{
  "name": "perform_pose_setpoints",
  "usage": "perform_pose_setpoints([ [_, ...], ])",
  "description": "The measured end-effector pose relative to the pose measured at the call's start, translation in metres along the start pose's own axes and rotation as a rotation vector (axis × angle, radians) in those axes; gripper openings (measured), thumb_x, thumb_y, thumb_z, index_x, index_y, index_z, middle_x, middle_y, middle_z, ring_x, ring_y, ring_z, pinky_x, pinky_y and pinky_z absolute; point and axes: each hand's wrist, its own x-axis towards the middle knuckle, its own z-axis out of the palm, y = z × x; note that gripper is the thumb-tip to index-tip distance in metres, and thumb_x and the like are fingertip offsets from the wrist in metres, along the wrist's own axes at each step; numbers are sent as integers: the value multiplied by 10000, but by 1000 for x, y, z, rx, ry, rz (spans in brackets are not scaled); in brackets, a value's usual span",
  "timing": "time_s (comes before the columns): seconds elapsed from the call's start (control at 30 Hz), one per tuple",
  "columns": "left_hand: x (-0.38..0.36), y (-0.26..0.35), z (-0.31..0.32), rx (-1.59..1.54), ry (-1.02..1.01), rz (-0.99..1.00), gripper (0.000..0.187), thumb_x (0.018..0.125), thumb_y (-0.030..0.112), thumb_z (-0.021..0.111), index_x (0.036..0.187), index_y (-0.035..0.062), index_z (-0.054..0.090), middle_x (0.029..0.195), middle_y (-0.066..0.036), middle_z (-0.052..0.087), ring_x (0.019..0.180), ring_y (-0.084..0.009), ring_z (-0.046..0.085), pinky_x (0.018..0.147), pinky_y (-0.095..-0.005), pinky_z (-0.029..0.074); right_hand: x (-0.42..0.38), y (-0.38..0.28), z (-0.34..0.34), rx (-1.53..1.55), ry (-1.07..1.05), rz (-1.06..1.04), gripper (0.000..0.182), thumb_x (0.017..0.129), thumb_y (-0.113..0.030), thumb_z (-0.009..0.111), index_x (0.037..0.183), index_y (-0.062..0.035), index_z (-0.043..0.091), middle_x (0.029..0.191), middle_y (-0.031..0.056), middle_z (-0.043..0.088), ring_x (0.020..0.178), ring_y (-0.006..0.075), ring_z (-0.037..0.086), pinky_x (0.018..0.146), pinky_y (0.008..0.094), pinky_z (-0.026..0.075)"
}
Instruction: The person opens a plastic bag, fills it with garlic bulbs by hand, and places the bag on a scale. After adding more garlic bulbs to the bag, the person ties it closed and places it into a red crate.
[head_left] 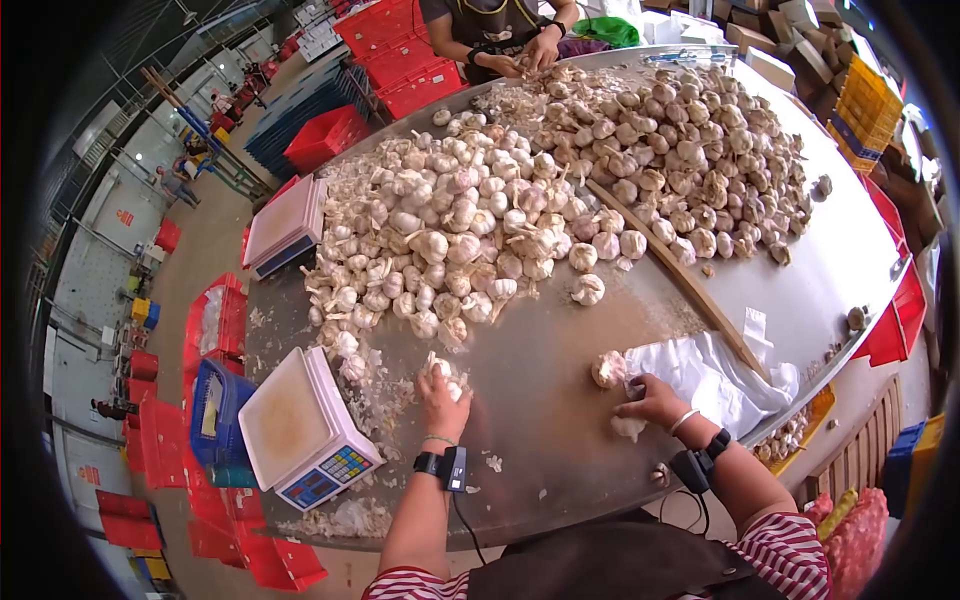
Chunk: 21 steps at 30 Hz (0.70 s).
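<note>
My left hand (443, 412) is closed around white garlic (440, 368) at the near edge of a big pile of pale garlic bulbs (430, 220). On the right, my right hand (660, 403) curls over a garlic bulb (628, 427), which shows below the thumb; part of the grip is hidden. Another bulb, pinkish and rough-skinned (608, 369), lies just beyond those fingers. Beside this hand a crumpled white plastic bag (700, 375) is spread on the metal table (540, 400). Both wrists carry black strapped devices with cables.
A wooden strip (680, 280) borders a browner garlic pile (690, 150). Two scales, a near one (295, 420) and a far one (287, 225), line the left edge. Across the table a person's hands (535, 55) work at the pile. Red crates (215, 330) stand left.
</note>
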Motion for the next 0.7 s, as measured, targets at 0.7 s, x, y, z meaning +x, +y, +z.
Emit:
perform_pose_setpoints([
  [0.7, 24, 20, 16, -370, 121, 37, 607, 775, 122, 717, 1307, 54, 432, 1435, -310, 205, 1338, -443, 244, 1054, -488, 300, -86, 54, -57, -22, 829, 138, 284, 761, -184, 717, 938, 18, 624, 834, 167, 649, 806, 327, 623, 759, 378, 476],
])
